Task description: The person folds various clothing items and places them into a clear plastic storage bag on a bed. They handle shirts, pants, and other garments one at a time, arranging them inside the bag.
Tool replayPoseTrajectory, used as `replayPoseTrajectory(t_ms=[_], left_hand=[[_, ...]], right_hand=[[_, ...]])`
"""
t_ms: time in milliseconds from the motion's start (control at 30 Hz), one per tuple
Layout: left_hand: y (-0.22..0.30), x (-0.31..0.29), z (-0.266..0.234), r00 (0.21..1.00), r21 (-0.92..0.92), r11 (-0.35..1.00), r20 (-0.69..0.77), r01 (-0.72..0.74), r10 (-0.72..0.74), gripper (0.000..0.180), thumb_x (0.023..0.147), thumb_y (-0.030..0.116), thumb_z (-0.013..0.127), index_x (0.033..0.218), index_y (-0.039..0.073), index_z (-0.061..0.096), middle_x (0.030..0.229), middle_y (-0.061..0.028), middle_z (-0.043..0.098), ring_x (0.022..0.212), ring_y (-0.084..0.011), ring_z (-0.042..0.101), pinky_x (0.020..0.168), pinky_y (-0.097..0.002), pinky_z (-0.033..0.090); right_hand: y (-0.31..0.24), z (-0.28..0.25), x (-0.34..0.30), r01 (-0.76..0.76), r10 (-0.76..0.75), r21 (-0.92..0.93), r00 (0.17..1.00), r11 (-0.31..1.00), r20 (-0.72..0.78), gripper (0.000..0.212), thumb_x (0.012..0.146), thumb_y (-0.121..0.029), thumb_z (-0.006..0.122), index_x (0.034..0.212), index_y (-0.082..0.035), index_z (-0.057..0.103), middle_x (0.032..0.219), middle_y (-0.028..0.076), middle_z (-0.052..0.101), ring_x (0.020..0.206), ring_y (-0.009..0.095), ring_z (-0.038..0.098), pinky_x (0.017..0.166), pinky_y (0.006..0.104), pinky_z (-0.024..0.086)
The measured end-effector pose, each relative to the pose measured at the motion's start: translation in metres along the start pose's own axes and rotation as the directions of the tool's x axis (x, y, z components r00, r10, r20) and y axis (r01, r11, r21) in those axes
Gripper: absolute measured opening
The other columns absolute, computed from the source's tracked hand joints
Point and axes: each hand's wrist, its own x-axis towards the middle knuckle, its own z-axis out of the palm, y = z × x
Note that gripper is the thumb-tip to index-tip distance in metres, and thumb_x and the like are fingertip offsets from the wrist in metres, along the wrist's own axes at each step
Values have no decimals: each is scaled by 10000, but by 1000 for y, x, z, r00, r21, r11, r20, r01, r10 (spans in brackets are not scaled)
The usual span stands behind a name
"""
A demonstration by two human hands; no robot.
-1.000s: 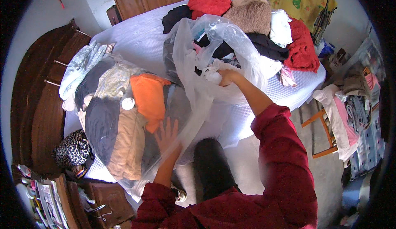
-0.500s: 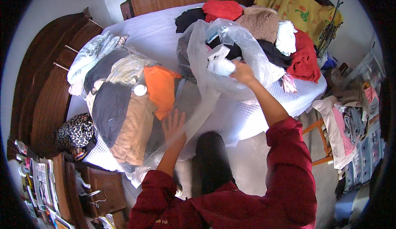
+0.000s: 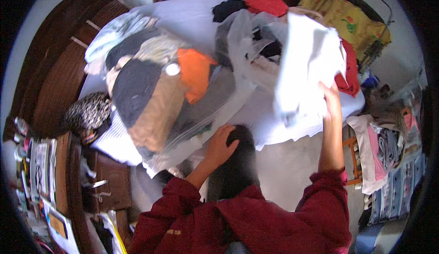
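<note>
My right hand (image 3: 330, 99) is closed on a white piece of cloth (image 3: 304, 57), raised over the right side of the bed. The cloth is overexposed and blurred, so its kind does not show. Behind it lies a large clear plastic bag (image 3: 242, 66), its mouth spread open with dark and pale fabric inside. My left hand (image 3: 222, 146) rests on my dark-trousered knee, fingers spread and holding nothing. Left of the bag is a heap of clothes, with an orange garment (image 3: 194, 75), a tan garment (image 3: 157, 112) and a dark grey garment (image 3: 135, 85).
The bed (image 3: 194, 18) has a white quilted cover. At its far side lie a black garment (image 3: 228, 10) and a red garment (image 3: 266, 5). A yellow patterned cloth (image 3: 345, 18) stands at the back right. Folded clothes (image 3: 386, 146) are stacked at the right, beside a wooden frame (image 3: 351, 158).
My right hand has lifted the white cloth out of the plastic bag, toward the right and nearer me. My left hand has left the plastic beside the clothes heap and moved onto my knee.
</note>
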Motion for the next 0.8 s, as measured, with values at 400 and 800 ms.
replayPoseTrajectory(t_ms=[400,800], left_hand=[[42,-36,-60,904,-826,406,263,391,-335,669,966,313,634,1500,75,308,1363,-126,500,1198,-231,521,1003,-390,452],[26,-104,-104,882,-265,924,-314,274,-352,765,908,212,705,1518,9,290,1413,-182,494,1274,-260,495,1057,-367,405]], right_hand=[[235,110,-210,-441,511,-273,629,855,586,482,940,-105,635,1380,-2,468,1211,124,635,1056,256,658,913,402,562],[244,232,-193,-852,688,245,519,462,508,592,935,-112,670,1444,-70,372,1323,109,557,1178,281,584,948,447,527]])
